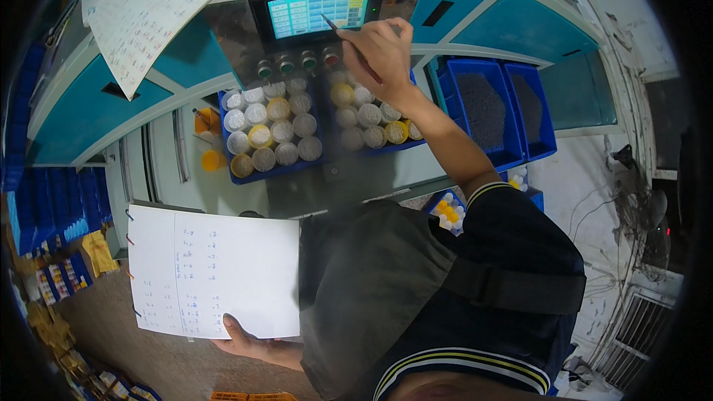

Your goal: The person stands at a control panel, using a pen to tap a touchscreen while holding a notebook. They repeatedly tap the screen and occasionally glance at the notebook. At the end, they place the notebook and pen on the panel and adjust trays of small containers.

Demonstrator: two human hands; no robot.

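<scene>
My right hand (380, 58) is closed around a dark pen (329, 23). The pen's tip is over the lit touchscreen (312, 15) of a control panel; whether it touches the glass I cannot tell. My left hand (249, 343) grips the lower edge of an open notebook (245, 260), thumb on top of the page and the other fingers hidden beneath. Handwritten columns run over its white page, and binding rings show along its left side. Below the screen sits a row of green and red push buttons (297, 64).
Two blue trays (276, 176) of white and yellow round tubs stand under the panel. Blue bins (512, 150) of dark granules are at the right. A handwritten sheet (160, 7) hangs at the upper left. Yellow cups (213, 160) stand beside the left tray.
</scene>
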